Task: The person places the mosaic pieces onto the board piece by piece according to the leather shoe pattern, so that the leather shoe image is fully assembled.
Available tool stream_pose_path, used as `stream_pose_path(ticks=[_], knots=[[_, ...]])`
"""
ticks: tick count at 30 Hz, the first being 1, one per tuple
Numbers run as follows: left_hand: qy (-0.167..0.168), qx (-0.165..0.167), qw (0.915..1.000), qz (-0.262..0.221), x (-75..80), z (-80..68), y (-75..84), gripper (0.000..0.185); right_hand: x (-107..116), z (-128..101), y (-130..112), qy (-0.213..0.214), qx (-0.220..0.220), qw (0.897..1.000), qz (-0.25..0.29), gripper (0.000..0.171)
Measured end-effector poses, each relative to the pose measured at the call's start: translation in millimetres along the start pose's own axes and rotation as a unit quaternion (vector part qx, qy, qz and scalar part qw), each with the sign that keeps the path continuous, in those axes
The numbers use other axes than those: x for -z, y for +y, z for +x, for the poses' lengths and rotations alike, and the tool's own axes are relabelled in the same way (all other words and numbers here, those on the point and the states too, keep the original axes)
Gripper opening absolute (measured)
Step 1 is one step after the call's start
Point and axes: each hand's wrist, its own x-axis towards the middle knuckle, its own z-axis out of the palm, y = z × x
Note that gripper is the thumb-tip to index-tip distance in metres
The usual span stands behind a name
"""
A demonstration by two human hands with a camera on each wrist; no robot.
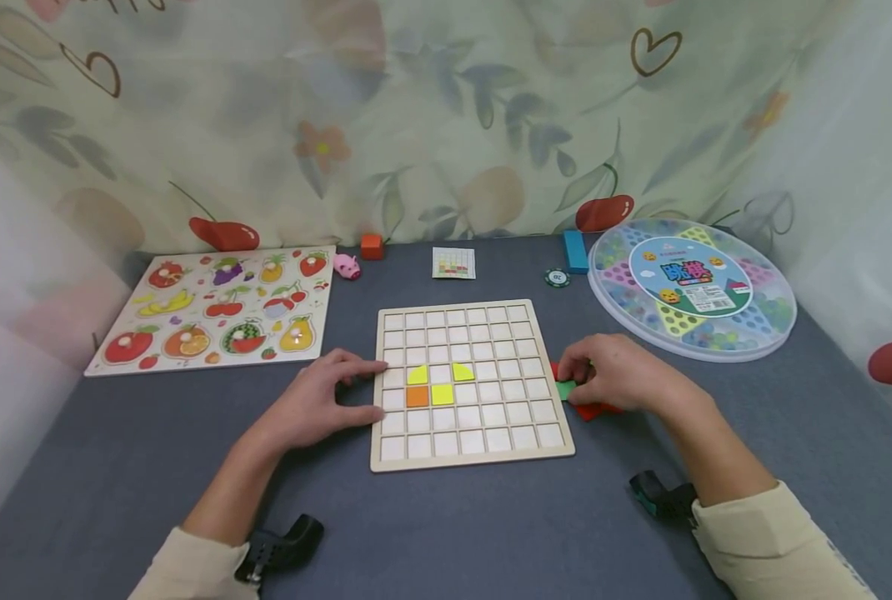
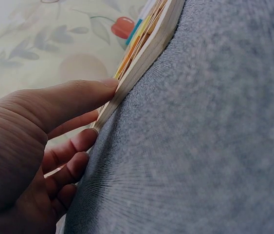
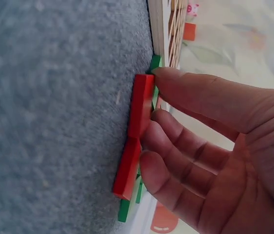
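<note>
A square wooden grid board (image 1: 470,462) lies flat, with two yellow quarter-round pieces (image 1: 463,372), an orange square (image 1: 417,396) and a yellow square (image 1: 442,394) in its cells. My left hand (image 1: 313,398) rests beside its left edge, thumb and forefinger spread and touching the rim (image 2: 136,68). At the board's right side, thumb and forefinger of my right hand (image 1: 618,373) pinch a green piece (image 1: 565,389). Red blocks (image 3: 141,105) lie right under that hand, with more green pieces (image 3: 124,209) beside them, partly hidden by the fingers.
A fruit puzzle board (image 1: 213,312) lies to the left, with a pink pig figure (image 1: 347,266) and an orange cube (image 1: 372,246) nearby. Behind the grid is a small pattern card (image 1: 453,263). Rightward are a poker chip (image 1: 557,277), a blue block (image 1: 575,252) and a round game box (image 1: 633,312).
</note>
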Motion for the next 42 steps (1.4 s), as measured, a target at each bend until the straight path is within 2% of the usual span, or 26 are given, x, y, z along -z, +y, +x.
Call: stream_pose_path(ticks=[11, 19, 25, 30, 37, 42], knots=[[0.001, -0.008, 1.0, -0.001, 2.0, -0.5, 0.3, 0.062, -2.2, 2.9, -7.0, 0.004, 0.016, 1.0, -0.026, 0.015], [-0.001, -0.007, 1.0, -0.005, 1.6, -0.2, -0.3, 0.062, -2.6, 3.6, -7.3, -0.004, 0.005, 1.0, 0.007, 0.018], [0.001, -0.006, 1.0, -0.004, 1.2, -0.2, -1.2, 0.062, 0.0, 2.8, -1.1, -0.013, 0.016, 0.999, 0.039, 0.01], [0.001, -0.006, 1.0, -0.004, 0.9, 0.0, -0.9, 0.062, 6.1, 2.0, -0.1, -0.001, 0.022, 0.998, 0.054, 0.008], [0.002, -0.003, 1.0, -0.005, 1.1, -0.3, 0.0, 0.062, 7.6, 10.6, -18.5, 0.016, 0.05, 0.994, 0.091, 0.018], [0.001, -0.005, 1.0, -0.008, 0.8, -0.2, -0.2, 0.062, 0.9, 21.8, -40.9, 0.0, 0.074, 0.99, 0.121, 0.014]])
